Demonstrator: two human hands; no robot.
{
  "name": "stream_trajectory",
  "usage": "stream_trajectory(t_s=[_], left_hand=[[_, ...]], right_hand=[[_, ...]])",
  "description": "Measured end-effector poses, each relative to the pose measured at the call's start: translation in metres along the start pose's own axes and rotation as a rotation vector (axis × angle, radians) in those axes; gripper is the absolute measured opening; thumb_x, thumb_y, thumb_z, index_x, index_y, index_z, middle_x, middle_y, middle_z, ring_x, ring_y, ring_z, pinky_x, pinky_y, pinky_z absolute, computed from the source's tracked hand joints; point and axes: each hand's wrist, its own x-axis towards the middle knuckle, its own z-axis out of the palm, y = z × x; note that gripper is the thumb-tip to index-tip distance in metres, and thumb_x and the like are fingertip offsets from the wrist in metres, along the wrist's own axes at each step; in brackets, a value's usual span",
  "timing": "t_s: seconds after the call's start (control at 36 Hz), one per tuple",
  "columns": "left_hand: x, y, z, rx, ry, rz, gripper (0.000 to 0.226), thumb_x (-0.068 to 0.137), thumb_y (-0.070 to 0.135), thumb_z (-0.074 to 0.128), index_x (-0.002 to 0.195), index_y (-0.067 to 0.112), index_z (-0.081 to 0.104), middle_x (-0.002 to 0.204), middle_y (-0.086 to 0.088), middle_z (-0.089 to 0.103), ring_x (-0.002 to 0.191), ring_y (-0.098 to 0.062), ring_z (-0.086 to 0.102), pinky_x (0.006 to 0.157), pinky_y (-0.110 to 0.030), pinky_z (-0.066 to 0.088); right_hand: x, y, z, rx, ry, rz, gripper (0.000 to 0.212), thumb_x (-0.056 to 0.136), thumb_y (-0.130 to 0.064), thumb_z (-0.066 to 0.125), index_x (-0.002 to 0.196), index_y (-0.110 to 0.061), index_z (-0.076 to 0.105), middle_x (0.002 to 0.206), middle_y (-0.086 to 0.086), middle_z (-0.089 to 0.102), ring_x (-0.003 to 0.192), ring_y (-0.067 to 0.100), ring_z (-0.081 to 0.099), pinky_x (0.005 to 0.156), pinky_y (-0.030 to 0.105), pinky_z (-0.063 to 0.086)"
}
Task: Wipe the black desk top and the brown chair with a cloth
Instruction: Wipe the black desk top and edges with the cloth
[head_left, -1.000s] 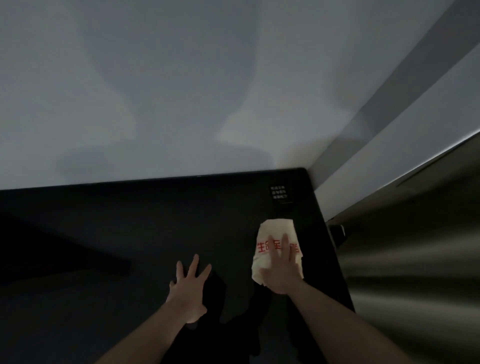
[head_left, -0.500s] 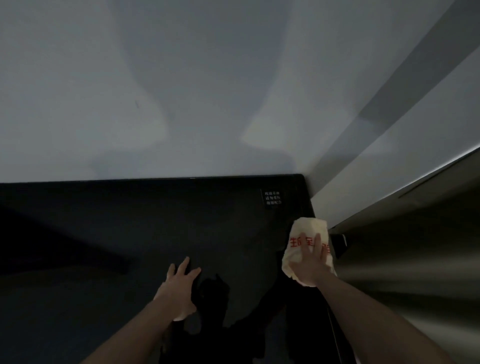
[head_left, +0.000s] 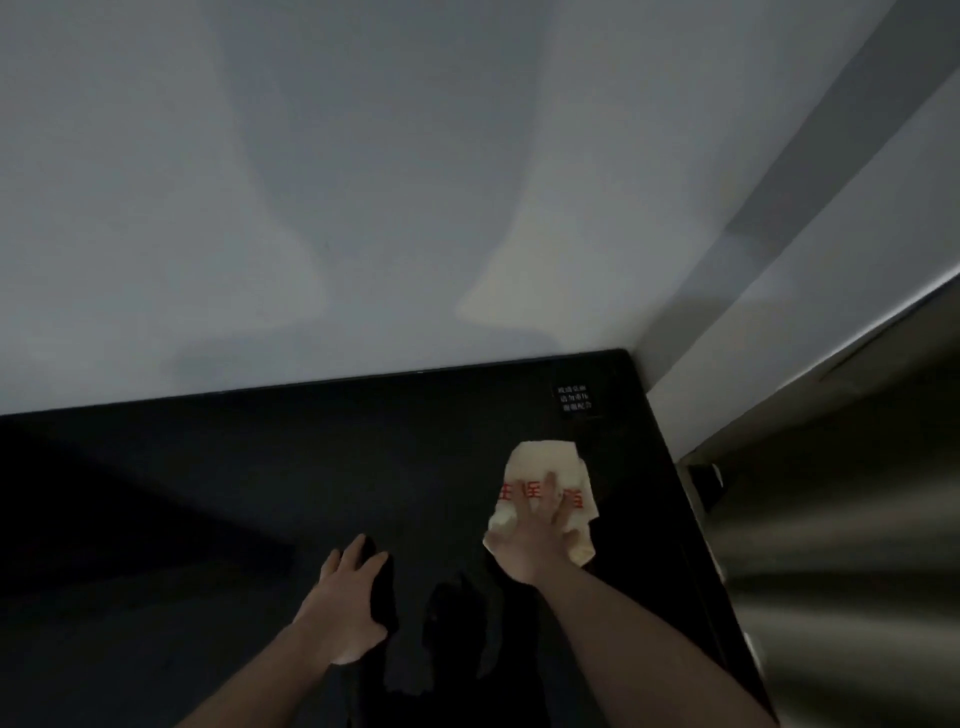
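Observation:
A glossy black desk top (head_left: 260, 493) fills the lower half of the view and runs into the room's right corner. A pale yellow cloth (head_left: 540, 470) with red characters lies flat on it near the right edge. My right hand (head_left: 535, 535) presses on the cloth's near part with straight, spread fingers. My left hand (head_left: 345, 603) rests flat on the bare desk, to the left of the cloth and nearer to me. The brown chair is not in view.
A white wall (head_left: 363, 182) rises behind the desk and a second wall (head_left: 810, 332) meets it at the right corner. A small label with white text (head_left: 574, 399) sits on the desk's far right. A dim metallic surface (head_left: 841, 545) stands right of the desk.
My right hand has slid the cloth back to the left, away from the desk's right edge. The left hand stays on the desk with its fingers closer together.

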Motion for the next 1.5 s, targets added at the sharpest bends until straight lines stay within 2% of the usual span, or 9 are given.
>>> stream_trajectory(t_s=[0.14,0.33,0.53,0.72,0.89,1.03,1.22,1.39,1.5], left_hand=[[0.002,-0.003,-0.007,0.070,-0.015,0.057,0.096,0.090,0.033,0.072,0.163,0.029,0.010,0.169,0.001,-0.014,0.156,-0.032,-0.007,0.124,-0.046,0.025],[0.006,-0.008,-0.011,0.080,-0.010,0.095,0.094,0.091,0.028,0.070,0.163,0.029,0.011,0.169,0.003,-0.015,0.156,-0.031,-0.009,0.123,-0.045,0.027],[0.008,-0.005,-0.002,0.012,0.027,0.040,0.094,0.091,0.032,0.071,0.163,0.029,0.011,0.169,0.003,-0.015,0.156,-0.032,-0.007,0.124,-0.045,0.026],[0.017,0.004,0.016,-0.039,0.023,-0.017,0.095,0.088,0.034,0.071,0.163,0.028,0.012,0.169,0.001,-0.013,0.156,-0.034,-0.004,0.124,-0.045,0.026],[0.017,0.001,0.028,-0.009,-0.065,-0.035,0.098,0.088,0.034,0.067,0.164,0.028,0.005,0.168,0.004,-0.019,0.156,-0.035,-0.005,0.124,-0.046,0.026],[0.024,-0.011,0.032,0.039,-0.132,-0.028,0.109,0.075,0.054,0.064,0.163,0.030,0.005,0.169,-0.001,-0.021,0.157,-0.029,-0.005,0.125,-0.048,0.022],[0.008,-0.010,0.025,0.019,-0.142,0.001,0.098,0.085,0.045,0.068,0.163,0.029,0.011,0.170,0.005,-0.012,0.156,-0.029,0.010,0.123,-0.040,0.027],[-0.013,-0.041,0.018,0.052,-0.157,-0.069,0.102,0.086,0.047,0.066,0.164,0.025,0.004,0.170,0.003,-0.013,0.157,-0.033,0.002,0.125,-0.044,0.023],[-0.019,-0.071,0.011,0.065,-0.153,-0.069,0.103,0.087,0.051,0.064,0.164,0.021,0.001,0.170,-0.005,-0.012,0.156,-0.035,-0.006,0.127,-0.042,0.011]], right_hand=[[-0.015,0.030,0.007,-0.066,0.080,-0.018,0.073,0.101,-0.060,0.037,0.160,-0.041,-0.003,0.164,0.005,-0.030,0.152,0.040,-0.016,0.120,0.061,0.014],[-0.027,0.085,0.015,-0.008,0.126,0.082,0.072,0.102,-0.061,0.035,0.158,-0.044,-0.006,0.163,-0.001,-0.033,0.152,0.035,-0.022,0.121,0.061,0.009],[0.006,0.118,-0.033,-0.037,0.046,0.138,0.073,0.102,-0.061,0.033,0.153,-0.051,-0.018,0.159,-0.003,-0.041,0.151,0.036,-0.025,0.121,0.064,0.006],[0.047,0.138,-0.071,-0.039,0.077,0.154,0.079,0.098,-0.066,0.038,0.152,-0.051,-0.018,0.159,-0.005,-0.038,0.151,0.037,-0.024,0.118,0.069,0.008],[0.066,0.115,-0.069,0.085,0.163,0.221,0.081,0.099,-0.057,0.047,0.155,-0.049,-0.010,0.159,-0.002,-0.037,0.149,0.038,-0.025,0.115,0.072,0.003],[0.060,0.076,-0.049,0.109,0.200,0.210,0.079,0.098,-0.049,0.052,0.157,-0.046,0.000,0.160,0.002,-0.035,0.149,0.042,-0.021,0.113,0.073,0.002],[0.020,0.002,0.009,-0.024,0.089,-0.042,0.082,0.096,-0.041,0.050,0.157,-0.043,-0.006,0.152,0.007,-0.049,0.143,0.046,-0.035,0.114,0.072,-0.008],[-0.017,-0.042,0.066,-0.126,-0.023,-0.221,0.092,0.096,-0.049,0.052,0.154,-0.046,-0.019,0.141,0.001,-0.061,0.140,0.044,-0.041,0.114,0.072,-0.011],[-0.022,-0.039,0.072,-0.101,0.007,-0.244,0.083,0.095,-0.055,0.049,0.156,-0.048,-0.007,0.150,-0.003,-0.052,0.144,0.038,-0.037,0.116,0.067,-0.010]])
